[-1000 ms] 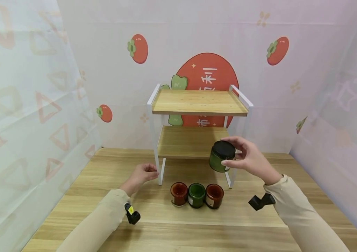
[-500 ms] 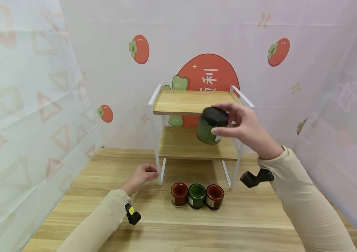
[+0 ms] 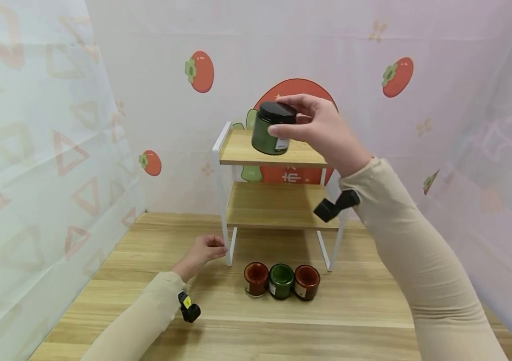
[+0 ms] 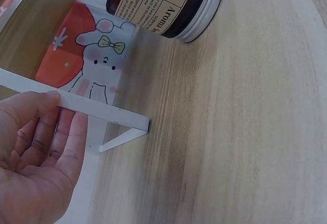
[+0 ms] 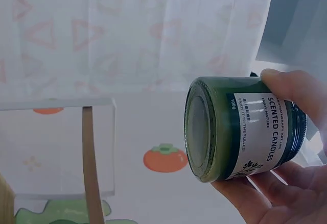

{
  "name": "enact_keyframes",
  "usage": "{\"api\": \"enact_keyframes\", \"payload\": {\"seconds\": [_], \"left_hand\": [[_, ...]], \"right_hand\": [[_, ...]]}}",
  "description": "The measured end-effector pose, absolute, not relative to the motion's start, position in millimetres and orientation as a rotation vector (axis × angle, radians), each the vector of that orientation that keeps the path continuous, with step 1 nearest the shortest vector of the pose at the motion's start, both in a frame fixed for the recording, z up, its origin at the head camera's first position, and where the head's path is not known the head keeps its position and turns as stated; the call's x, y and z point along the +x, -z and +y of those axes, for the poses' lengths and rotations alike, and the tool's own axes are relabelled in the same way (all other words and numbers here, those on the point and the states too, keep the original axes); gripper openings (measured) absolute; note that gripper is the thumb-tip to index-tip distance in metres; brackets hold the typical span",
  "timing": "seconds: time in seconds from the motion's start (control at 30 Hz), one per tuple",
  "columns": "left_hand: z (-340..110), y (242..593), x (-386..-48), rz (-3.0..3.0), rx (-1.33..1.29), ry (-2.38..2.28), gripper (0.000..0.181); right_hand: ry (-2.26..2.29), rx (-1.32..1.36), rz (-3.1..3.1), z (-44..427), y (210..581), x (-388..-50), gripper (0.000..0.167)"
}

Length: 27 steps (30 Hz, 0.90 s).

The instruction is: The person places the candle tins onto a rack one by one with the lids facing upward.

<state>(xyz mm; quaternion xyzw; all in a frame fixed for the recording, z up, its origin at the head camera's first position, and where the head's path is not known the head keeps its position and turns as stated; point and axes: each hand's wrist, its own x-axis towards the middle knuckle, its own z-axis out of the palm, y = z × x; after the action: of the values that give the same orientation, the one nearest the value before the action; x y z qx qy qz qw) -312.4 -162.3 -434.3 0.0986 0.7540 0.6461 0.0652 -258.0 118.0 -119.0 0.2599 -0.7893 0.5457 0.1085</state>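
My right hand (image 3: 321, 128) holds a green scented candle jar (image 5: 209, 132) with a black lid (image 3: 278, 111), thumb on one side and fingers on the other. Lid up and slightly tilted, the jar is in front of the top shelf board (image 3: 233, 145) in the head view; whether they touch cannot be told. Low at the left, my left hand (image 3: 201, 254) pinches the white front leg (image 4: 102, 110) of the shelf rack between thumb and fingers.
On the table (image 3: 183, 341) before the rack, a red jar (image 3: 256, 279), a green jar (image 3: 281, 281) and another red jar (image 3: 307, 282) stand in a row, bases up. The rack's lower board (image 3: 278, 205) lies behind them. Printed cloth walls (image 3: 165, 90) enclose the table.
My right hand has lifted the candle jar up and leftward, from beside the lower board to the height of the top board. The left hand has stayed on the leg.
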Motion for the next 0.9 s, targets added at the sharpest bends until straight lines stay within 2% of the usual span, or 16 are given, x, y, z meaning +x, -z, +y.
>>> {"api": "enact_keyframes", "payload": {"seconds": [0.4,0.9], "left_hand": [[-164,433,-311,2.276,0.276,-1.936,0.017],[-164,431,-311,2.293,0.279,-1.920,0.020]], "right_hand": [[-1.674,0.808,-2.335,70,116,-298,0.058],[-1.636,0.715,-2.425,57,136,-330,0.059]]}}
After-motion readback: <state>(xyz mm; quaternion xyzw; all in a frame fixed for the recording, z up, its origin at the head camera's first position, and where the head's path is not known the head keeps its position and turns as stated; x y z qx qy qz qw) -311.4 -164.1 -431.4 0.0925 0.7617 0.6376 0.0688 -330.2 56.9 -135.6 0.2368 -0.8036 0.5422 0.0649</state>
